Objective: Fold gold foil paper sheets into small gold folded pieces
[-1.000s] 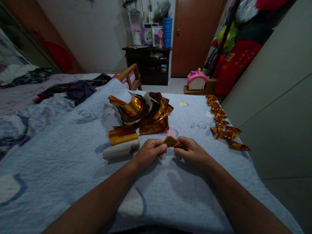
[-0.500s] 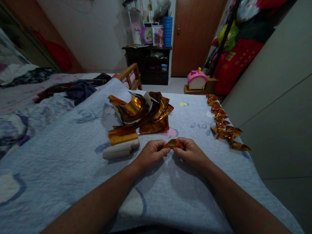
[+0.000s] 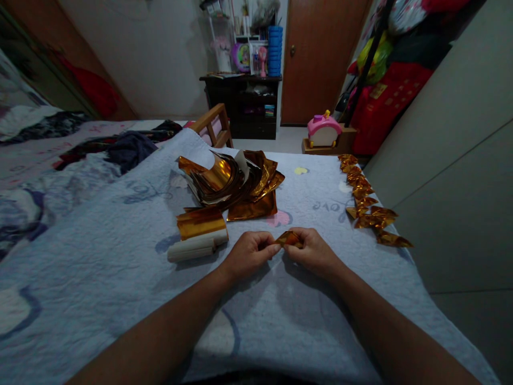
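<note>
Between my two hands is a small folded piece of gold foil paper (image 3: 288,239), held just above the bed. My left hand (image 3: 251,252) pinches its left tip between thumb and forefinger. My right hand (image 3: 315,248) grips the right end, with part of the paper hidden behind the fingers. Beyond my hands lies a fanned, curled stack of gold foil sheets (image 3: 218,179). Left of my left hand rests a partly rolled bundle of sheets (image 3: 202,223), gold on one face and pale on its rolled edge (image 3: 192,249).
Several folded gold foil pieces (image 3: 363,200) form a row along the bed's right edge. A pale blue quilt (image 3: 120,289) covers the bed. Dark clothing (image 3: 132,149) lies at the left. Past the far edge stand a dark cabinet (image 3: 240,107) and a pink toy (image 3: 324,131).
The foil piece has tilted a little between my fingers, and its left end now shows as a narrow point. Both hands stay in nearly the same place.
</note>
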The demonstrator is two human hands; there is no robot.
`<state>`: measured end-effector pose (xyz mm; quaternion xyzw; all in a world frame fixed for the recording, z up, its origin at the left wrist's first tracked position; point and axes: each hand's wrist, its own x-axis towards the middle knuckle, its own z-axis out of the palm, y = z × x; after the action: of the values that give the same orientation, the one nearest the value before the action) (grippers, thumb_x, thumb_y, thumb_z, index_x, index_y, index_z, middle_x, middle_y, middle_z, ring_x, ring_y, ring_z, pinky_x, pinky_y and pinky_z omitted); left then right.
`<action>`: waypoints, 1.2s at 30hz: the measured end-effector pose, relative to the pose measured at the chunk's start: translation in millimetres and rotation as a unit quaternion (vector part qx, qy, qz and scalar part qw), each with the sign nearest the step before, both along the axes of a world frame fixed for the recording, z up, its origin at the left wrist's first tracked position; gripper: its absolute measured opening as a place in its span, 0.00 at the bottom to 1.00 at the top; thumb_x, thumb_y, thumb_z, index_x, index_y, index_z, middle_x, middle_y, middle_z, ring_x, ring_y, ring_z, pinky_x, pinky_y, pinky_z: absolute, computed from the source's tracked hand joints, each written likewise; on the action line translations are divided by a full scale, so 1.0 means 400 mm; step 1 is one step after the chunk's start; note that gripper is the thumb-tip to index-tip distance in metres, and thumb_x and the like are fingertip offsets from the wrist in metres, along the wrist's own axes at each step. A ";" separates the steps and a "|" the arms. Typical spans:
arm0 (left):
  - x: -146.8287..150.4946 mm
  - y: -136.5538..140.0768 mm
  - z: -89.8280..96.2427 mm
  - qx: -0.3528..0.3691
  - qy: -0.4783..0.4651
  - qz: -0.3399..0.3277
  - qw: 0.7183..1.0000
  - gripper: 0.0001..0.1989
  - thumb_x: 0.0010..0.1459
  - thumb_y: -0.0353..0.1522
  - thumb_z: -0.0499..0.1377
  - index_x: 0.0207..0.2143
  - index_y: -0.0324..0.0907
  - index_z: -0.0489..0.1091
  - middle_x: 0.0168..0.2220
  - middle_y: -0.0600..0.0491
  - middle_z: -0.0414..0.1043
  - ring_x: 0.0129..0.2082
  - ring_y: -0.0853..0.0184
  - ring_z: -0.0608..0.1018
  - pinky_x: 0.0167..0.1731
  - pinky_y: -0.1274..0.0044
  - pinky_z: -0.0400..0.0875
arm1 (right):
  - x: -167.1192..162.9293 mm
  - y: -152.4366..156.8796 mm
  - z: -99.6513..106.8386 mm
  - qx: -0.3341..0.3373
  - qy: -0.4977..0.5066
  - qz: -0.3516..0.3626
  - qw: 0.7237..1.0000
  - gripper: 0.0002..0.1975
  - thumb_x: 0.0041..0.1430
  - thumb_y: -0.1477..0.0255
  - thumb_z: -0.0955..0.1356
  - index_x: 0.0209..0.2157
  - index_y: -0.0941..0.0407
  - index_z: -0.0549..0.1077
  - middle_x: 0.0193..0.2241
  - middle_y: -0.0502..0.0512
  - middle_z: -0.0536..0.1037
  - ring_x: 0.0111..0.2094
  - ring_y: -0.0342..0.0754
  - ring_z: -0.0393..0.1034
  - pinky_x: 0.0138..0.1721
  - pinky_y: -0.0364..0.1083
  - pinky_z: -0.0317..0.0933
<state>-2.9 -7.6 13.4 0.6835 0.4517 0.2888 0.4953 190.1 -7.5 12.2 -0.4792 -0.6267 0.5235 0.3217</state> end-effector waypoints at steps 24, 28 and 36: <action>-0.009 0.001 0.024 -0.119 -0.088 0.033 0.988 0.15 0.51 0.41 0.62 0.21 0.40 0.68 0.18 0.57 0.61 0.20 0.73 0.61 0.22 0.78 0.53 | 0.064 0.029 0.036 -0.022 -0.030 -0.016 0.999 0.11 0.47 0.62 0.68 0.22 0.55 0.69 0.16 0.45 0.63 0.18 0.39 0.52 0.19 0.41 0.45; -0.008 0.002 0.022 -0.118 -0.083 0.035 0.989 0.15 0.52 0.41 0.62 0.22 0.39 0.70 0.18 0.57 0.62 0.19 0.73 0.60 0.21 0.79 0.51 | 0.073 0.030 0.035 -0.022 -0.029 -0.015 0.999 0.10 0.48 0.64 0.68 0.23 0.56 0.70 0.16 0.45 0.64 0.18 0.39 0.53 0.20 0.41 0.46; -0.020 0.006 0.016 -0.125 -0.101 0.048 0.986 0.16 0.52 0.42 0.62 0.22 0.40 0.69 0.18 0.58 0.61 0.18 0.75 0.57 0.20 0.79 0.48 | 0.122 0.048 0.042 -0.024 -0.001 -0.048 0.999 0.09 0.46 0.65 0.69 0.21 0.56 0.70 0.16 0.45 0.66 0.18 0.39 0.57 0.21 0.41 0.50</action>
<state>-10.9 -5.0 19.7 0.5612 0.4643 0.3213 0.6052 239.0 11.9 29.0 -0.5168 -0.5906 0.5217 0.3347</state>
